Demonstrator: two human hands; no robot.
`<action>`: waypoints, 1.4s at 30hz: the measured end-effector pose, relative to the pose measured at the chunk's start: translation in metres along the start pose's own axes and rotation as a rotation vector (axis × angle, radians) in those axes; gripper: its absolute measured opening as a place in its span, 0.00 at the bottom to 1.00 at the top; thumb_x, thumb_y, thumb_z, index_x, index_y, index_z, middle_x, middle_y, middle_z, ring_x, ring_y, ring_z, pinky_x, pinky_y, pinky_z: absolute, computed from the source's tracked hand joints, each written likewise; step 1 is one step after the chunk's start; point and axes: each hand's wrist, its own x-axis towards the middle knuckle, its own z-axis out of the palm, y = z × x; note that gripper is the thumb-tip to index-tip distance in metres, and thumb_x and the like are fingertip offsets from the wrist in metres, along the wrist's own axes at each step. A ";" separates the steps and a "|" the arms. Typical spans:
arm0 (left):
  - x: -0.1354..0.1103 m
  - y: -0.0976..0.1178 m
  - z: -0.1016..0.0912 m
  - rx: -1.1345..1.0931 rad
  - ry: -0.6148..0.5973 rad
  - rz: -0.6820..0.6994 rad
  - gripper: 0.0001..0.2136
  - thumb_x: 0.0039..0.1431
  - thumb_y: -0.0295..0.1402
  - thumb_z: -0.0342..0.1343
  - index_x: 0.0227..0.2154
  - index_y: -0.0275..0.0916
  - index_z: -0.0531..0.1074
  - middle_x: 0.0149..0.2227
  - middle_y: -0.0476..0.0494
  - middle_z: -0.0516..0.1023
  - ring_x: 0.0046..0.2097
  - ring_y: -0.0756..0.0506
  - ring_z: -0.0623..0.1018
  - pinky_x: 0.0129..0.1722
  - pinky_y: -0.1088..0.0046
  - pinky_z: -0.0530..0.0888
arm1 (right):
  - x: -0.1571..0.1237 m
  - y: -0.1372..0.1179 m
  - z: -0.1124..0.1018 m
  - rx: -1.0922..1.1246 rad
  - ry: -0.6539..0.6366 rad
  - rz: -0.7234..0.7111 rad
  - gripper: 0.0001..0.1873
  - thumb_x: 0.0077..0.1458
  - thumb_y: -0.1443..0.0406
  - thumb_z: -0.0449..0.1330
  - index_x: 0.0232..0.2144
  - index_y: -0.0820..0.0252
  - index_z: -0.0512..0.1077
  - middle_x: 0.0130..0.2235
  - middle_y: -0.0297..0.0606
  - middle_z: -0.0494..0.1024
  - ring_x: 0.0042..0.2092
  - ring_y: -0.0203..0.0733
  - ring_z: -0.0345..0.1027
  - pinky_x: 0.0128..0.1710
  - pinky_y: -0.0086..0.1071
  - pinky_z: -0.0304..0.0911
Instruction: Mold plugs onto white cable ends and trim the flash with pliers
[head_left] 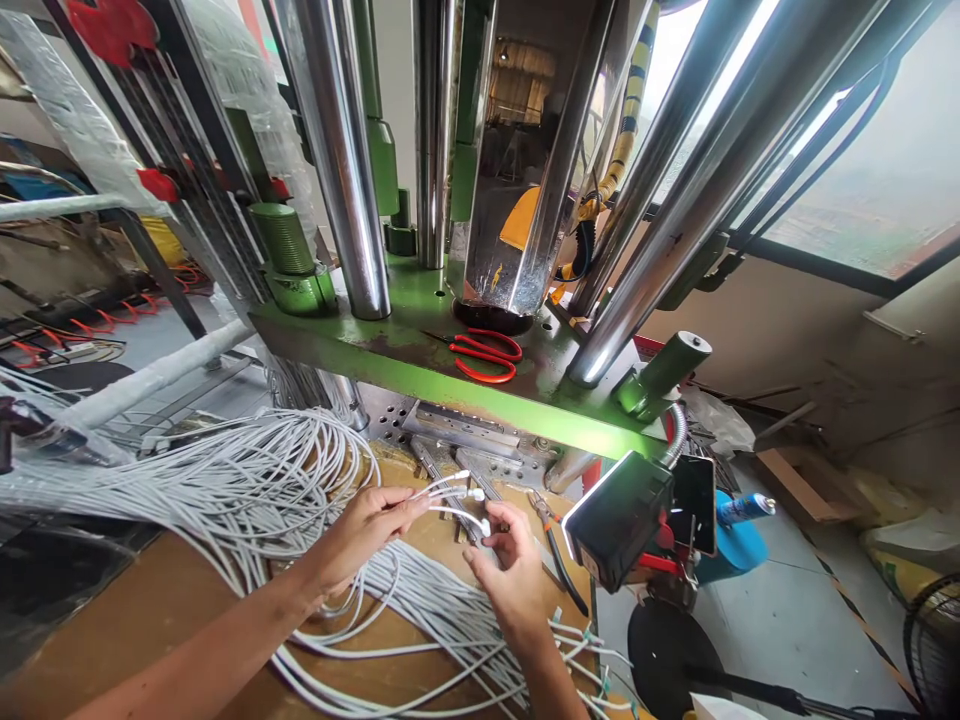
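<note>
A: Legible text, head view, from your remote seat?
B: None that I can read.
A: Blue can [747, 509], right side?
B: Any print on it is too small for me to make out.
A: Black box [622, 520]?
B: I can read no letters or numbers there.
A: White cables [247, 500]?
B: I make out no readable marking along them.
A: Warning signs?
B: I log wordless stripes only: yellow and black bands on the wrapped hose [626, 135], and a striped line [847, 600] on the floor.
</note>
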 end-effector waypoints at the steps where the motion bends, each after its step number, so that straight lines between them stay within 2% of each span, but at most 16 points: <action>1: 0.000 0.002 0.000 -0.056 0.003 -0.021 0.21 0.53 0.52 0.56 0.24 0.35 0.69 0.20 0.57 0.54 0.22 0.53 0.51 0.21 0.77 0.47 | -0.001 0.000 0.002 0.001 -0.018 0.017 0.18 0.41 0.68 0.67 0.39 0.57 0.77 0.46 0.42 0.73 0.39 0.43 0.69 0.37 0.34 0.69; 4: -0.002 0.006 0.001 -0.145 -0.019 -0.051 0.21 0.51 0.52 0.59 0.25 0.35 0.69 0.20 0.58 0.53 0.23 0.53 0.49 0.20 0.76 0.44 | -0.003 -0.001 0.005 0.074 -0.064 0.108 0.09 0.47 0.63 0.65 0.33 0.58 0.77 0.37 0.40 0.76 0.35 0.42 0.70 0.35 0.34 0.68; 7: -0.003 0.006 0.001 -0.159 -0.026 -0.054 0.21 0.51 0.52 0.59 0.28 0.35 0.72 0.21 0.58 0.52 0.23 0.53 0.48 0.21 0.76 0.44 | -0.002 -0.002 0.003 0.139 -0.086 0.167 0.10 0.48 0.59 0.66 0.32 0.58 0.77 0.30 0.37 0.77 0.30 0.41 0.71 0.33 0.35 0.69; 10: -0.003 0.003 0.000 -0.148 -0.019 -0.051 0.21 0.52 0.52 0.58 0.28 0.35 0.71 0.21 0.57 0.51 0.24 0.53 0.48 0.21 0.75 0.44 | 0.001 -0.002 0.001 0.202 -0.099 0.209 0.13 0.46 0.57 0.67 0.33 0.58 0.77 0.27 0.36 0.78 0.29 0.42 0.72 0.34 0.37 0.70; 15: -0.001 -0.001 0.001 -0.097 -0.011 -0.044 0.21 0.53 0.52 0.57 0.24 0.36 0.67 0.21 0.57 0.52 0.24 0.53 0.49 0.22 0.75 0.45 | 0.002 0.000 0.001 0.258 -0.091 0.225 0.13 0.45 0.57 0.69 0.33 0.56 0.79 0.30 0.36 0.80 0.30 0.43 0.74 0.35 0.38 0.71; 20: -0.001 0.000 0.002 -0.068 -0.015 -0.044 0.21 0.53 0.53 0.56 0.26 0.36 0.69 0.21 0.57 0.52 0.24 0.52 0.50 0.21 0.76 0.46 | 0.003 -0.003 0.000 0.230 -0.101 0.187 0.13 0.43 0.56 0.69 0.32 0.55 0.81 0.32 0.38 0.81 0.33 0.46 0.75 0.36 0.40 0.71; 22: -0.002 0.000 0.002 -0.046 -0.004 -0.032 0.22 0.54 0.53 0.55 0.24 0.36 0.68 0.21 0.57 0.53 0.23 0.52 0.51 0.21 0.76 0.47 | 0.003 -0.006 -0.001 0.189 -0.117 0.164 0.13 0.43 0.55 0.69 0.31 0.56 0.81 0.33 0.40 0.82 0.36 0.49 0.75 0.41 0.41 0.71; 25: -0.004 0.002 0.001 0.053 -0.047 0.016 0.20 0.57 0.51 0.53 0.25 0.36 0.70 0.21 0.56 0.54 0.24 0.52 0.54 0.22 0.76 0.49 | 0.002 -0.010 -0.004 0.123 -0.094 0.134 0.16 0.49 0.51 0.65 0.33 0.56 0.82 0.37 0.43 0.82 0.43 0.52 0.74 0.50 0.45 0.66; 27: -0.005 0.004 0.000 0.156 -0.117 0.078 0.19 0.60 0.48 0.52 0.27 0.35 0.74 0.20 0.55 0.57 0.24 0.52 0.57 0.23 0.76 0.53 | 0.002 -0.010 -0.005 0.089 -0.068 0.120 0.20 0.53 0.49 0.62 0.39 0.55 0.81 0.42 0.43 0.82 0.47 0.52 0.73 0.54 0.46 0.63; 29: -0.007 0.007 0.001 0.252 -0.185 0.155 0.18 0.61 0.45 0.51 0.30 0.36 0.77 0.22 0.52 0.65 0.26 0.50 0.63 0.26 0.76 0.58 | 0.001 -0.010 -0.006 0.081 -0.084 0.122 0.23 0.55 0.48 0.59 0.45 0.55 0.78 0.45 0.43 0.81 0.48 0.51 0.73 0.54 0.46 0.63; 32: -0.011 0.009 0.003 0.374 -0.232 0.271 0.15 0.63 0.41 0.51 0.37 0.39 0.80 0.30 0.47 0.75 0.33 0.47 0.71 0.32 0.75 0.64 | 0.001 -0.008 -0.008 0.091 -0.166 0.144 0.23 0.54 0.47 0.60 0.42 0.54 0.80 0.41 0.42 0.82 0.43 0.50 0.75 0.48 0.44 0.69; 34: -0.012 0.008 0.005 0.483 -0.208 0.360 0.13 0.64 0.37 0.50 0.39 0.41 0.80 0.30 0.47 0.76 0.33 0.47 0.72 0.33 0.75 0.65 | 0.001 -0.007 -0.009 0.098 -0.209 0.151 0.20 0.50 0.48 0.64 0.37 0.54 0.82 0.37 0.41 0.83 0.40 0.50 0.76 0.43 0.43 0.71; 36: -0.014 0.004 0.005 0.588 -0.150 0.495 0.14 0.65 0.33 0.48 0.40 0.42 0.79 0.28 0.48 0.74 0.31 0.49 0.72 0.32 0.76 0.65 | 0.001 -0.004 -0.009 0.125 -0.232 0.157 0.18 0.46 0.49 0.68 0.35 0.53 0.82 0.34 0.39 0.83 0.37 0.49 0.76 0.41 0.41 0.71; 39: -0.016 -0.002 0.004 0.692 -0.092 0.736 0.15 0.65 0.27 0.45 0.45 0.40 0.77 0.29 0.47 0.74 0.31 0.49 0.72 0.32 0.76 0.64 | 0.000 -0.003 -0.009 0.172 -0.238 0.154 0.17 0.45 0.53 0.69 0.37 0.52 0.81 0.33 0.38 0.83 0.34 0.47 0.76 0.37 0.39 0.72; 42: -0.018 -0.003 0.002 0.797 -0.099 0.848 0.16 0.64 0.24 0.45 0.45 0.42 0.76 0.29 0.47 0.73 0.31 0.49 0.72 0.32 0.75 0.64 | 0.000 -0.005 -0.007 0.177 -0.228 0.115 0.11 0.47 0.56 0.68 0.34 0.52 0.82 0.35 0.39 0.82 0.37 0.47 0.76 0.40 0.39 0.71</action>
